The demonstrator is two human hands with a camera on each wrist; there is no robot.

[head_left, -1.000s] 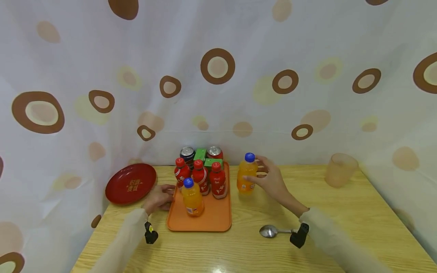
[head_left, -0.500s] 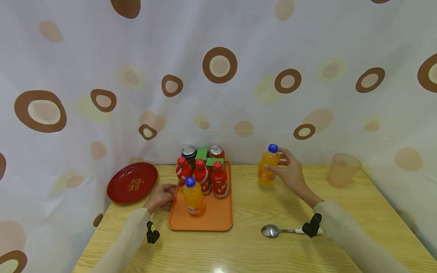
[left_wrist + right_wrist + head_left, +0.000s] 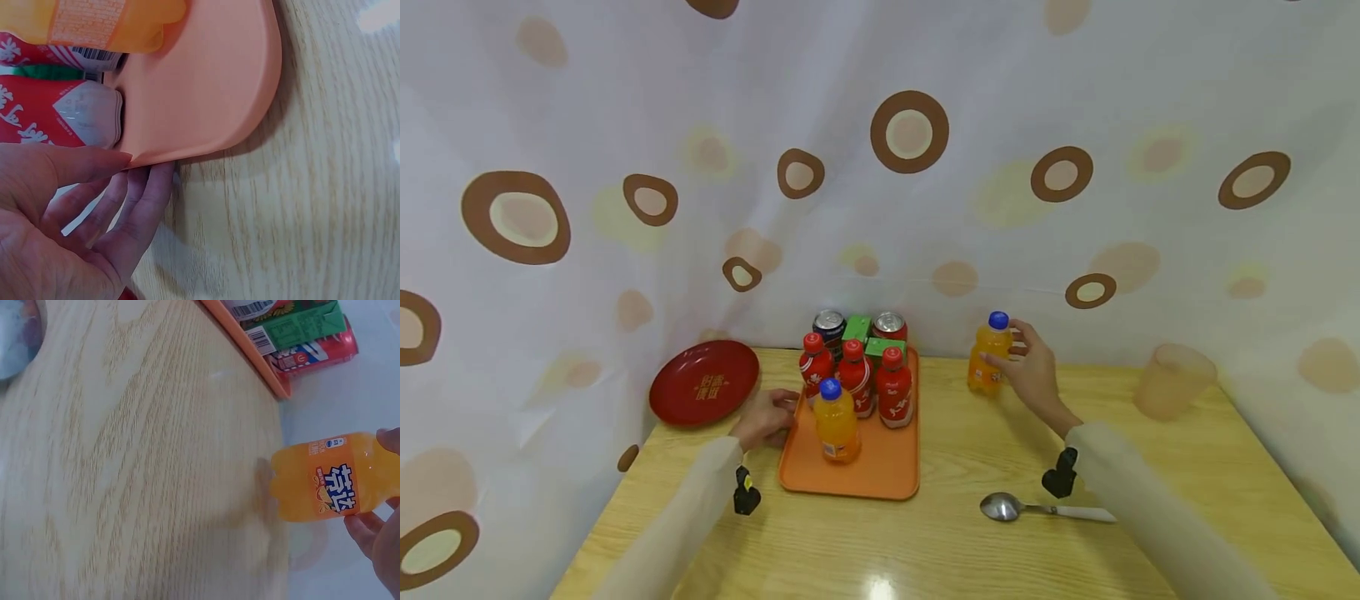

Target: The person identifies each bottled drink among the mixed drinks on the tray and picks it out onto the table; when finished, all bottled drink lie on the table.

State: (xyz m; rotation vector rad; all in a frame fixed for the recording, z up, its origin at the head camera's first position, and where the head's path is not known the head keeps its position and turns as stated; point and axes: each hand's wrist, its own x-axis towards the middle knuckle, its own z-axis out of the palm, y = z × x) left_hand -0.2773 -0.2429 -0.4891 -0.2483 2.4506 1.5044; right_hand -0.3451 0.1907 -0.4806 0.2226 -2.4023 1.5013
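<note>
My left hand (image 3: 766, 418) holds the left rim of an orange tray (image 3: 880, 479); in the left wrist view the thumb lies at the top of the rim and the fingers reach beneath it. To the right of the tray, my right hand (image 3: 1033, 367) grips an orange soda bottle (image 3: 988, 360) with a blue cap, upright at the back of the table. A second orange soda bottle (image 3: 837, 429) stands on the tray in front of three red bottles (image 3: 895, 396). Green cartons (image 3: 886, 346), a dark can (image 3: 830, 329) and a red can (image 3: 889, 327) are behind them.
A red plate (image 3: 704, 383) leans at the back left, close to the left hand. A metal spoon (image 3: 1002, 506) with a white handle lies in front of the right forearm. On the right is a translucent pinkish cup (image 3: 1172, 382). A patterned curtain (image 3: 910, 208) hangs behind the table.
Over the last second my right hand has carried the orange soda bottle rightward, away from the tray. My left hand has stayed on the tray rim. The head view has shifted slightly.
</note>
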